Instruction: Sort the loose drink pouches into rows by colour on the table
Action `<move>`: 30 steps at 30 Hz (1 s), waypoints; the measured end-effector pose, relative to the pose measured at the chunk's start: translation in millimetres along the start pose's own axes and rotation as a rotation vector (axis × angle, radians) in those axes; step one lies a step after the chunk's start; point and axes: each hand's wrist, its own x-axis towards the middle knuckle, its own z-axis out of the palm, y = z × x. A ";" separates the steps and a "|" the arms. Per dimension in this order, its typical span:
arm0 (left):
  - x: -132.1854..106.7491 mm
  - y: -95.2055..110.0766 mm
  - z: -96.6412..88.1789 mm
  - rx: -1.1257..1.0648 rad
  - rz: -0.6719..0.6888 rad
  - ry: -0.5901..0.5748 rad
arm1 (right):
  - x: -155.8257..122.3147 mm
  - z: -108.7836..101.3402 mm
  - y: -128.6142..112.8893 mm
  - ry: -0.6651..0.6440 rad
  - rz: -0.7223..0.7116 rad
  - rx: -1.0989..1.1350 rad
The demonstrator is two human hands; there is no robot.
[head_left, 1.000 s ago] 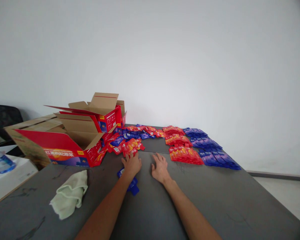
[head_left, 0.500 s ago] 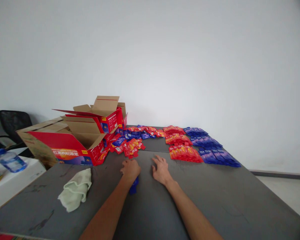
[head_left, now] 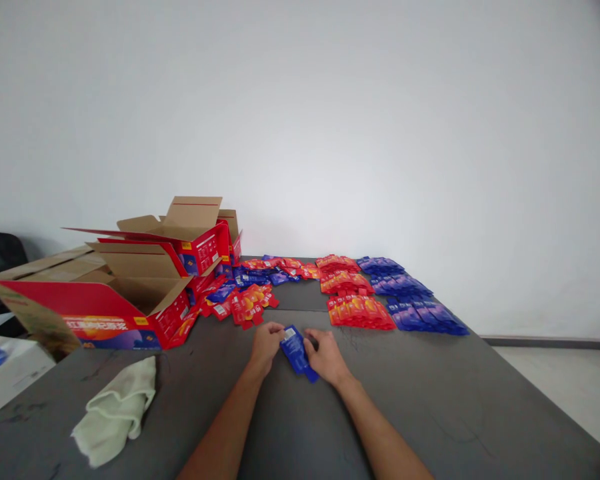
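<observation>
The left hand (head_left: pixel 267 344) pinched a corner of the blue packet (head_left: pixel 295 352), which was between both hands; the right hand (head_left: pixel 327 357) curled at its edge, but its grip I could not tell. The step seemed to be handling this packet; the next move called, I think, for light fingers. Beyond both hands, behind the grey table (head_left: pixel 430 407), stood a pale wall (head_left: pixel 300 133).

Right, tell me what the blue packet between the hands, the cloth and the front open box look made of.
Blue packet: perhaps plastic or foil film; thin and smooth-looking, gloss unclear. Cloth: apparently soft matte fabric, by its loose folds. Front open box: likely cardboard, printed red outside, plain matte brown inside.
</observation>
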 end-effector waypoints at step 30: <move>-27.0 29.1 6.9 0.049 0.491 -0.091 | 5.9 0.9 -14.6 0.145 0.304 0.673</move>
